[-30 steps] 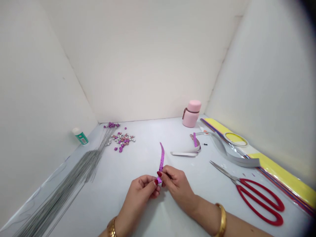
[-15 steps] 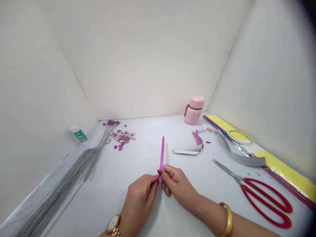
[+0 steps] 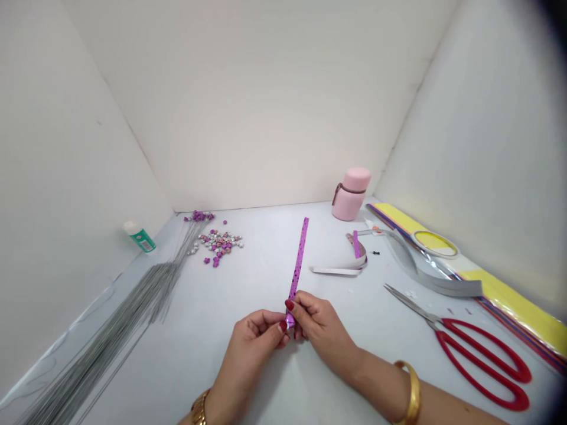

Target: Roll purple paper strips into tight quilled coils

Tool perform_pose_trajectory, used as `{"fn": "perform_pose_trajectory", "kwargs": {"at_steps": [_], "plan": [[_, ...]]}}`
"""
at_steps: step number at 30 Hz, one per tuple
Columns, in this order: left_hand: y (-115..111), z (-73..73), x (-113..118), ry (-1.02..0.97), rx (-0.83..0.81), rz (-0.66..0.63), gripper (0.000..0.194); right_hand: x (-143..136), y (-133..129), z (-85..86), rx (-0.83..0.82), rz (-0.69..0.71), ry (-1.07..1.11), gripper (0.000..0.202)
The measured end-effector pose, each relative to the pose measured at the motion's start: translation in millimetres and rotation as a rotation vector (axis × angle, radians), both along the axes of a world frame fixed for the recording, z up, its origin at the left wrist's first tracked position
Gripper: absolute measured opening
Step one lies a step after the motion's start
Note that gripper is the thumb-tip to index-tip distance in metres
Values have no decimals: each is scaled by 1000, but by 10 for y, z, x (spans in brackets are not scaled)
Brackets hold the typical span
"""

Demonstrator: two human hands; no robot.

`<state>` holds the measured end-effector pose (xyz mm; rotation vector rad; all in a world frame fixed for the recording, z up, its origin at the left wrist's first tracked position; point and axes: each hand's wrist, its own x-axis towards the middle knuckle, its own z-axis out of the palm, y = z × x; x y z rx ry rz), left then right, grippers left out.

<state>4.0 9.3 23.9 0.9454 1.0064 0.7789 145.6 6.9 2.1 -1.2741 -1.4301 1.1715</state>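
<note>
A shiny purple paper strip point(image 3: 299, 260) with dark spots stands up from between my fingers, its long free end pointing away from me. Its near end is folded into a small knot held by both hands. My left hand point(image 3: 259, 342) pinches the folded end between thumb and forefinger. Just right of it, my right hand point(image 3: 321, 323) grips the strip at the fold with thumb and fingers. Some of the fold is hidden behind the fingertips. Beyond the left hand lies a pile of small folded paper stars point(image 3: 224, 243) in purple, silver and pinkish tones.
Grey wires point(image 3: 133, 313), some topped with purple stars, lie at left beside a glue bottle point(image 3: 140, 238). Rightward are red-handled scissors point(image 3: 482, 360), loose paper strips point(image 3: 339, 271), a tape roll point(image 3: 434, 245), yellow sheets point(image 3: 509, 295) and a black pin point(image 3: 375, 253). A pink flask point(image 3: 351, 195) stands behind.
The strip's free end now reaches farther out and leans more to the right. My left hand has turned, with its thumb now over the folded end. The right hand keeps its grip.
</note>
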Motion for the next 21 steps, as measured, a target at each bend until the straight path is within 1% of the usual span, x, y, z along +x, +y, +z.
{"fn": "perform_pose_trajectory", "kwargs": {"at_steps": [2,4,7,10,12,15,16,18,21], "plan": [[1,-5,5,-63,-60,0,10,-1,9,-8,-9,7,27,31],[2,-8,8,-71,-75,12,9,-1,12,5,-20,15,52,32],[-3,3,6,10,21,45,7,-5,7,48,-54,54,72,32],[-9,10,-2,61,109,40,8,-15,1,76,-67,86,44,32],[-7,-2,-6,53,73,31,9,-20,-1,75,-78,88,36,33],[1,-33,-9,-23,-15,18,11,-18,-3,56,-88,77,62,32],[3,-42,-11,-39,-14,13,12,-15,-4,52,-83,69,71,31],[0,-51,-20,-19,59,-4,14,-9,-6,50,-70,52,80,31],[-22,-48,-50,140,277,-31,13,-6,-8,63,-70,51,88,32]]}}
